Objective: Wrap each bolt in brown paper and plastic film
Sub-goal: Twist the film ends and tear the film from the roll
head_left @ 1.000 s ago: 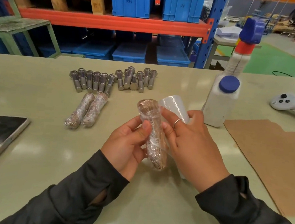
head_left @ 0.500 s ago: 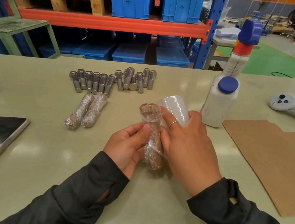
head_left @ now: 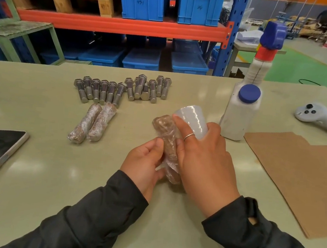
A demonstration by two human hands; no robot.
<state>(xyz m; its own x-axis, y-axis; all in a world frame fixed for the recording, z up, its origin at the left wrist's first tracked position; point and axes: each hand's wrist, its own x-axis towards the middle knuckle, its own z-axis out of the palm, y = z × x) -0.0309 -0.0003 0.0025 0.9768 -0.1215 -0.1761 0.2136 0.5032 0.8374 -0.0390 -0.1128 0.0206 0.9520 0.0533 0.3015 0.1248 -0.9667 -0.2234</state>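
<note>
The wrapped bolt (head_left: pixel 167 143) stood nearly upright between both hands, low over the tabletop (head_left: pixel 37 172). The left hand (head_left: pixel 143 165) pinched its middle with thumb and curled fingers. The right hand (head_left: pixel 200 162) pressed against its right side while gripping the roll of plastic film (head_left: pixel 193 120), which stuck out above the knuckles, just beside the bolt's head. Film trailed loosely around the bolt's lower end. Two finished wrapped bolts (head_left: pixel 92 124) lay together to the left, in front of the row of bare bolts (head_left: pixel 122 89). Brown paper (head_left: pixel 295 177) lay at the right.
</note>
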